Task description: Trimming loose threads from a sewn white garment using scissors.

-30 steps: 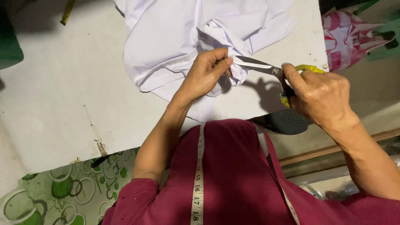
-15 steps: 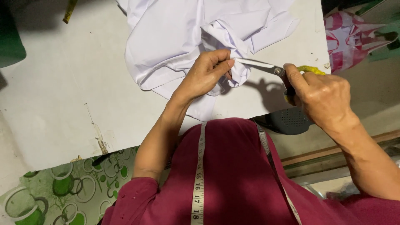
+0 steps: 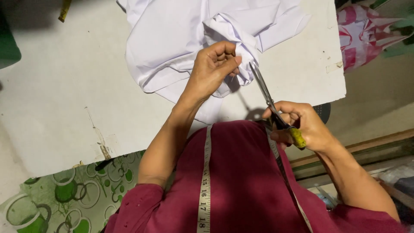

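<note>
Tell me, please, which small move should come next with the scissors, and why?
Probably close the scissors gently. The blade tips already meet the bunched white cloth that the left hand pinches, and the right hand grips the handles.

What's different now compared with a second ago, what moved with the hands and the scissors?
The right hand swung the scissors from lying nearly level to pointing steeply up at the bunched white cloth, and dropped lower in the picture. The left hand went on pinching the same fold. The cloth, the white table and the tape measure kept their places.
</note>
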